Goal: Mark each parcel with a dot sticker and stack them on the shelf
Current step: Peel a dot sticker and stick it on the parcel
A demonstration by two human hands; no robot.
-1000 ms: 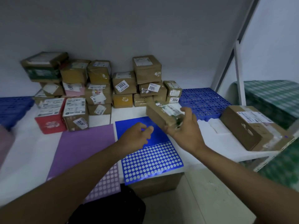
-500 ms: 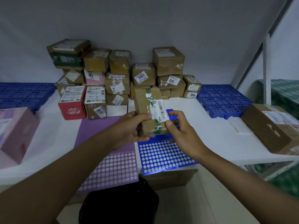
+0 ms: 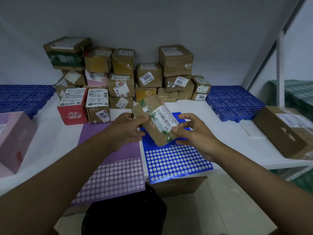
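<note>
A small brown parcel [image 3: 156, 120] with a white barcode label and green tape is held in the air above the sticker sheets. My left hand [image 3: 126, 130] grips its left end, and my right hand [image 3: 193, 133] pinches its lower right corner with thumb and fingers. Beneath it lies a blue dot-sticker sheet [image 3: 176, 161], with a purple dot-sticker sheet [image 3: 111, 168] to its left; both have many empty holes. A stack of labelled parcels [image 3: 128, 78] stands at the back of the white shelf [image 3: 50, 139].
A large brown box [image 3: 286, 131] lies at the right edge of the shelf and a pink box [image 3: 14, 139] at the left. Blue perforated mats [image 3: 233, 104] flank the stack. A black bag [image 3: 125, 216] sits below the shelf front.
The parcel came from my right hand alone into both hands over the blue sheet, then tilted so that its label runs diagonally. The view shifted, so the shelf appears further right.
</note>
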